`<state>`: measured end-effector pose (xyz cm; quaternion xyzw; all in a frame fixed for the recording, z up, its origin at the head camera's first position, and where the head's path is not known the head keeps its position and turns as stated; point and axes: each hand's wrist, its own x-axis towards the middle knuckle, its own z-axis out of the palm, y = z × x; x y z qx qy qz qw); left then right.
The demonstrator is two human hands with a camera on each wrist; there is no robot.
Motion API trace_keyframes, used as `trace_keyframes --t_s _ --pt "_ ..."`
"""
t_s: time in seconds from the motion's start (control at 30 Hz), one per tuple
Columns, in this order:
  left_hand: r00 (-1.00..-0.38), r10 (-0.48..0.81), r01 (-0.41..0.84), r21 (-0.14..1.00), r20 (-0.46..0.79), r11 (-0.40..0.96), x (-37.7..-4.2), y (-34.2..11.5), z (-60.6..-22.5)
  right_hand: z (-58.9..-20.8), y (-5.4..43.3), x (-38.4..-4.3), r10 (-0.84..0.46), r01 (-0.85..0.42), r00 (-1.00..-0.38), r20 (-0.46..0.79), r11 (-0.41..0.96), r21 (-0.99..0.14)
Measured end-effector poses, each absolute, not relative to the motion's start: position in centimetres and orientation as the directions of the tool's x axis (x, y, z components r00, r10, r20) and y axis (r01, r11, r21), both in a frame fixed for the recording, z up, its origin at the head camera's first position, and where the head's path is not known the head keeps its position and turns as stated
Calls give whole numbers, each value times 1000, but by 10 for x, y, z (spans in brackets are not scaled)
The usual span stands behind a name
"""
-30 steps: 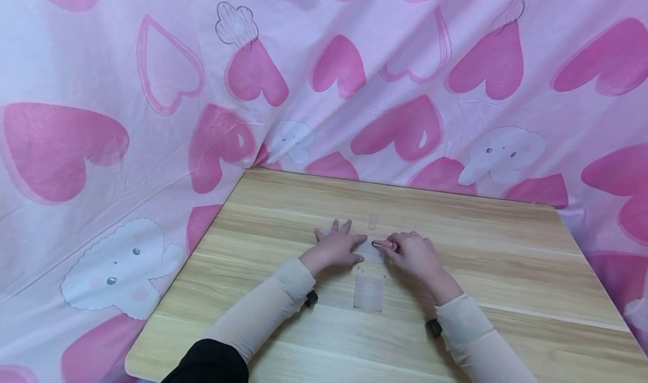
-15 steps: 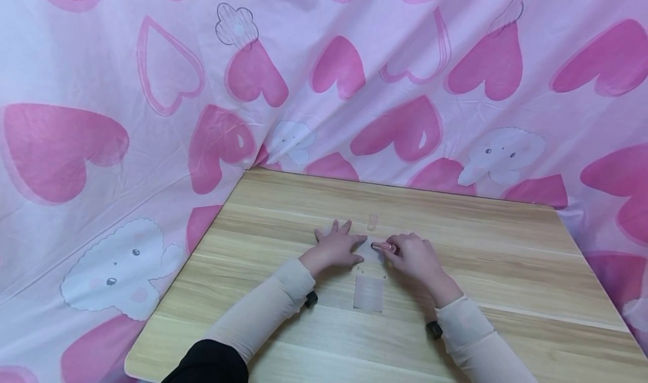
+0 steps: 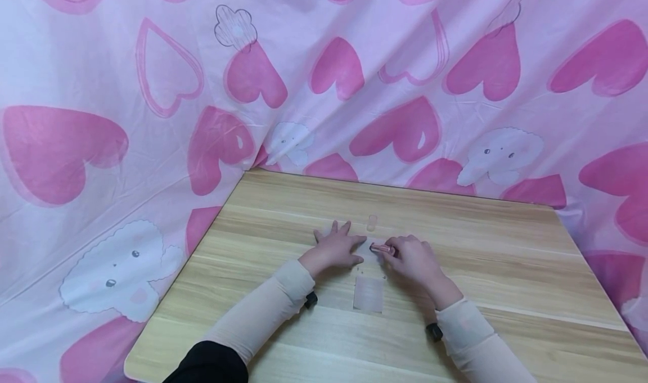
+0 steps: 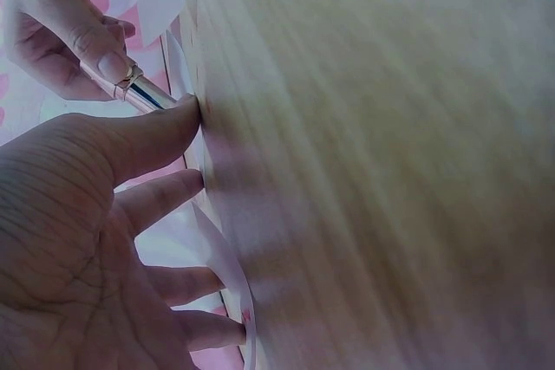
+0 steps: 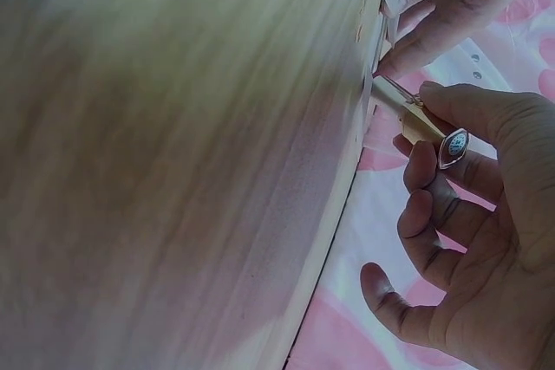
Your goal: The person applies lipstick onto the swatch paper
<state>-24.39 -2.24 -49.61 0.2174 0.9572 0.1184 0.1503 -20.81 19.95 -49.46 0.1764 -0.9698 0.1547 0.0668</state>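
Tube [image 3: 383, 249], rose-gold, is pinched between thumb and fingers of your right hand [image 3: 416, 259]; its tip is at the pale sheet [image 3: 373, 257], just beside your left thumb and index finger. Your left hand [image 3: 334, 249] lies spread on that sheet, gripping nothing. Surface: wood-grain table [image 3: 506, 259]; pink heart-print cloth [image 3: 304, 12] hangs behind and left. Count: one tube, one clear oblong piece [image 3: 372, 222] beyond the hands, one greyish square [image 3: 368, 294] nearer you, two black wrist blocks [image 3: 433, 332].
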Motion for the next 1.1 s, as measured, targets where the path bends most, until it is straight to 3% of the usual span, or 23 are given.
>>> trace_keyframes --t_s 1.1 --pt "-858 454 387 278 -241 879 -247 -23 -500 -493 195 -205 -340 -377 -925 171 880 -290"
